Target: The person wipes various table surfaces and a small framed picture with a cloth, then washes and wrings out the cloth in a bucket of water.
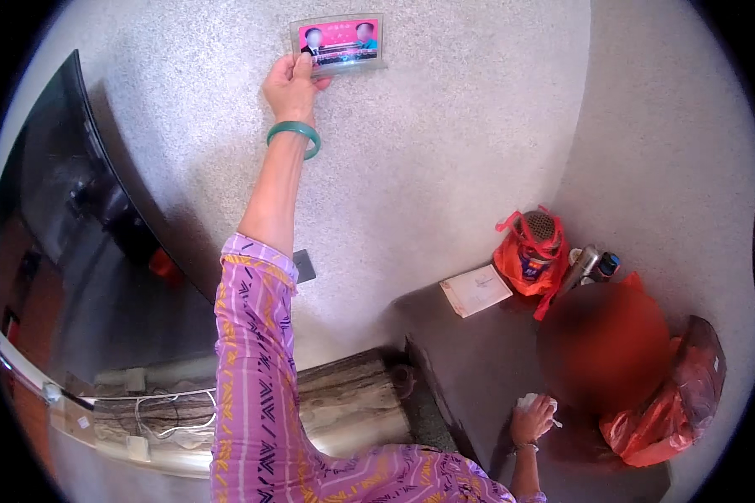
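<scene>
High against the speckled wall, my left hand [292,90] grips a small clear frame [339,44] with a pink picture of two people in it. The thumb presses on the front at the lower left corner, and the fingers go behind the edge. A green bangle [294,132] circles that wrist, below it a purple patterned sleeve [256,360]. At the lower right my right hand [533,421] is closed over a crumpled white cloth or tissue [530,402], down at the dark table top [478,369]. Part of the cloth shows above the fingers.
A large dark screen [84,218] stands at the left, over a marbled ledge [344,398] with white cables [172,419]. A grey wall plate [304,266] sits behind my arm. The table bears a flat whitish box [476,291], red bags [528,260], a metal flask [580,267] and a blurred reddish round shape [604,348].
</scene>
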A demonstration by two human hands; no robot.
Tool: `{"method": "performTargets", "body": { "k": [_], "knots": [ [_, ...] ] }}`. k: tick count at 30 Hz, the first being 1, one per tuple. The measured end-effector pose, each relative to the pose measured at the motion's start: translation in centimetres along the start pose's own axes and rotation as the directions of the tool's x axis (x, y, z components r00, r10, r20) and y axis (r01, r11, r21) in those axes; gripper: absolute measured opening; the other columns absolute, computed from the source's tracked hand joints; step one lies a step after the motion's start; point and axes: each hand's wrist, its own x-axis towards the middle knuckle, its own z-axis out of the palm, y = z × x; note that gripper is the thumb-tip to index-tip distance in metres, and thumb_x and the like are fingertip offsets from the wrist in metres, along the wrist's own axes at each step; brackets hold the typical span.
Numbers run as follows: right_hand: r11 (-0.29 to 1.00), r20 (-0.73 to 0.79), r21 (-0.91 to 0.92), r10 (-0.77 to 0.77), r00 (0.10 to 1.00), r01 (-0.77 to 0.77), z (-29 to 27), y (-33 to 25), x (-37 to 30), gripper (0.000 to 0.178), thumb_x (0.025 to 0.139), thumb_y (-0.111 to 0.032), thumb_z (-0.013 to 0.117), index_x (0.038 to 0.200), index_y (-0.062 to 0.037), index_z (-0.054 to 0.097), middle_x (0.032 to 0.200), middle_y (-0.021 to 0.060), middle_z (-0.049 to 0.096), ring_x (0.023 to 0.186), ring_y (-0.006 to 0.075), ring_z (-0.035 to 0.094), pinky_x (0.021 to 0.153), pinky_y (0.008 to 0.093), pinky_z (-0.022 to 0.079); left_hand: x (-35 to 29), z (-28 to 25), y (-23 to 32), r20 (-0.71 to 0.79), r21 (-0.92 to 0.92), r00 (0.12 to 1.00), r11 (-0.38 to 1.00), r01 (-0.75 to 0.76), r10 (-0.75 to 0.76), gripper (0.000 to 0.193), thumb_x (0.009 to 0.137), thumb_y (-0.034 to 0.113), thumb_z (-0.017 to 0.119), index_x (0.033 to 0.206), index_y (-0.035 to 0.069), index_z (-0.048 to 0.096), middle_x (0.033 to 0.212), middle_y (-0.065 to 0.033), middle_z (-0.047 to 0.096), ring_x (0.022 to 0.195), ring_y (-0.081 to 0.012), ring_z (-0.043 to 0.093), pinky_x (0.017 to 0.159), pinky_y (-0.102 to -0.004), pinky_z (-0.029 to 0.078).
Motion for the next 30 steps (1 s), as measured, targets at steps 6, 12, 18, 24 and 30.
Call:
{"method": "performTargets", "body": {
  "k": [6,12,18,24,30],
  "knots": [
    [1.0,-0.055,-0.017,-0.009,0.998,0.008,0.6,0.1,-0.1,0.075,0.072,-0.03,0.067,0.133,-0.0039,0.031,0.137,0.0131,0.031,0.126,0.0349,0.028,0.093,0.0563,0.03,0.0,0.3,-0.1,-0.018,-0.016,1.0,1.0,0.005,-0.005,0.015,0.089,0.012,0.056,0.094,-0.002,0.058,0.084,-0.0093,0.061,0.068,-0.0168,0.061,0.059,-0.0288,0.055],
    [1.0,0.008,0.021,-0.011,1.0,0.011,-0.5,-0.2,0.2,0.074,0.072,-0.03,0.068,0.132,-0.0046,0.033,0.137,0.0129,0.031,0.126,0.0339,0.028,0.094,0.0562,0.029,0.1,0.3,-0.1,-0.031,-0.018,1.0,1.0,0.004,-0.004,0.015,0.089,0.012,0.055,0.094,-0.002,0.057,0.084,-0.0101,0.061,0.068,-0.0172,0.061,0.059,-0.0288,0.055],
    [1.0,0.014,0.0,0.002,1.0,-0.002,-0.7,-0.3,-0.2,0.075,0.072,-0.032,0.067,0.132,-0.0052,0.031,0.138,0.0135,0.029,0.127,0.0345,0.026,0.095,0.056,0.028,-1.1,0.1,-1.3,-0.036,-0.029,0.997,0.998,0.063,-0.064,0.017,0.089,0.013,0.055,0.095,-0.003,0.057,0.086,-0.0104,0.059,0.071,-0.0191,0.06,0.063,-0.0328,0.056],
    [0.999,0.012,-0.047,0.016,1.0,-0.015,-0.9,-0.5,-0.6,0.075,0.072,-0.036,0.067,0.132,-0.0063,0.032,0.137,0.0121,0.03,0.127,0.033,0.026,0.093,0.0547,0.03,-8.3,2.8,-0.2,0.072,-0.052,0.991,0.992,0.113,-0.109,0.014,0.088,0.012,0.056,0.092,-0.002,0.059,0.087,-0.0076,0.059,0.077,-0.0148,0.058,0.063,-0.0319,0.055],
    [1.0,-0.034,-0.014,-0.009,0.999,0.009,-0.7,-0.4,-0.1,0.074,0.07,-0.038,0.068,0.129,-0.0072,0.036,0.133,0.0111,0.034,0.126,0.0305,0.028,0.09,0.055,0.031,-14.7,6.5,1.0,0.267,-0.188,0.943,0.949,0.252,-0.198,0.015,0.088,0.013,0.058,0.093,-0.001,0.06,0.084,-0.0062,0.061,0.074,-0.0126,0.059,0.061,-0.0299,0.055]
  ]
}}
